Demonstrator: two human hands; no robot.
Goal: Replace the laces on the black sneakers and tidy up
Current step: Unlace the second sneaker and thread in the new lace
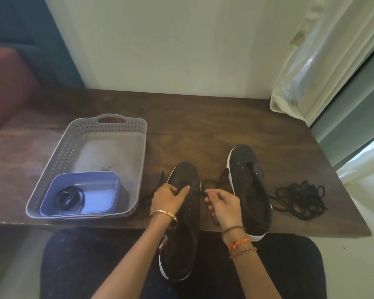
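Two black sneakers lay on the table, the nearer sneaker hanging over its front edge toward the person's lap, the far sneaker just beside it on the right with bare eyelets. The left hand rested on the nearer sneaker's forefoot, fingers curled against the upper, steadying it. The right hand pinched a black lace at the lowest eyelets. Lacing looked barely begun; the next move probably called for feeding that lace end through an eyelet and drawing both sides even. A lace tangle lay further right, and a coiled lace sat in the blue tub inside the grey basket.
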